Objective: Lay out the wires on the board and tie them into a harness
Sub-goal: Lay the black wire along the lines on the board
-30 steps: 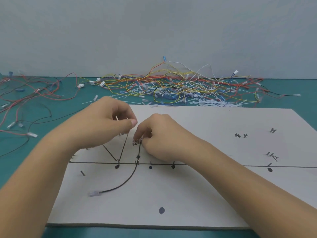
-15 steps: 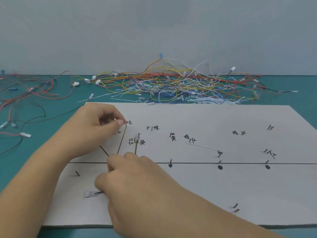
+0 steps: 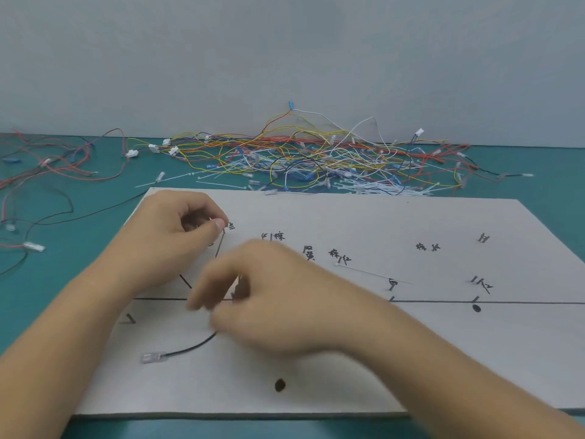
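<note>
Black wire [image 3: 190, 345], pinched by right hand [image 3: 269, 299], arcs down-left to its connector [image 3: 153, 357].

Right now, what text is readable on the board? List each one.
Handwritten on the board:
"棕", upper middle
"黄", below an unclear character
"棕 红", centre
"红", right, above the drawn line
The other marks are too blurred to read. No printed text or numbers.
</note>
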The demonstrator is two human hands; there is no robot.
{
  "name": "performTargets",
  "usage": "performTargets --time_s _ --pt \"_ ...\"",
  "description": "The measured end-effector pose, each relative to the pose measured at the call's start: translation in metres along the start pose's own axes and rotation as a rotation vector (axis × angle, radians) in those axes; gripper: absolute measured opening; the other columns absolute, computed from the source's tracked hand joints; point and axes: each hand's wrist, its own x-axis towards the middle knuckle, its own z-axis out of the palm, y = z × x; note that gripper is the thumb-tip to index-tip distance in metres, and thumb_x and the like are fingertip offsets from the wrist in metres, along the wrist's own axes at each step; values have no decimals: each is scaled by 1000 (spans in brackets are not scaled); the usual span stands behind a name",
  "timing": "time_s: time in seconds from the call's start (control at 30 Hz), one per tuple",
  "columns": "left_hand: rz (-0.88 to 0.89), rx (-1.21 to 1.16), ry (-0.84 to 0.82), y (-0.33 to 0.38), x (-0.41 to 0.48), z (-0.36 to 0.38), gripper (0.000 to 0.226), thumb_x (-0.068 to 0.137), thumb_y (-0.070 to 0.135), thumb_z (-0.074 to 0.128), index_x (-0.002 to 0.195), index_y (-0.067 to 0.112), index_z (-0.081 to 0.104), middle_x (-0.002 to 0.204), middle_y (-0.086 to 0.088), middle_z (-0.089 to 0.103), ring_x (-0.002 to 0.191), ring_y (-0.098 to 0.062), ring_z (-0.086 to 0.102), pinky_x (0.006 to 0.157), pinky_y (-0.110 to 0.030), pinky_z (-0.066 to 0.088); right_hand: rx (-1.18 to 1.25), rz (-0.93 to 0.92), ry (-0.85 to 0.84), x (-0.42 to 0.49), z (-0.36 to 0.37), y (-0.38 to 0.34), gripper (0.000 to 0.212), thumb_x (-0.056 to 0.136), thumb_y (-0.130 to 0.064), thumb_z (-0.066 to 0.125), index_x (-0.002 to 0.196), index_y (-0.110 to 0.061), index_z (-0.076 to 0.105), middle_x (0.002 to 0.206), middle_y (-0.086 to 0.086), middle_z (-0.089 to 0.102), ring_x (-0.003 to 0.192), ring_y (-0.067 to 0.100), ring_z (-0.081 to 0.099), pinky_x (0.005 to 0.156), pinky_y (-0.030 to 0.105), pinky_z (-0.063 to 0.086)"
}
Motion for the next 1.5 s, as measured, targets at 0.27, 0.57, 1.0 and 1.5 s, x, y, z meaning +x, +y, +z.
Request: performTargets --time_s 0.27,0.57,1.0,1.5 --pt "-13 56 51 -3 0 9 19 93 18 70 81 32 75 74 12 70 61 -14 55 60 -25 45 -319 327 523 77 -99 90 33 80 -3 59 107 -16 74 109 4 72 103 24 65 87 33 54" --pt "-42 22 99 -4 3 10 18 92 18 70 79 30 75 66 15 66 53 -4 49 57 -25 43 -246 340 517 81 -114 127 24 84 -8 62 90 -19 82 88 -6 72 87 14 62 74 22 42" --pt "-54 25 103 -1 2 10 18 92 18 70 79 30 75 67 15 67 57 -6 55 60 -25 44 -418 79 795 81 -114 126 20 90 -7 57 96 -18 73 97 6 66 90 23 60 78 31 46" --pt "-59 27 98 4 0 8 19 92 17 70 78 28 75 67 13 67 57 -5 56 56 -15 44 -150 314 1066 62 -150 160 30 79 -3 55 99 -14 75 94 -1 70 90 18 65 78 25 46"
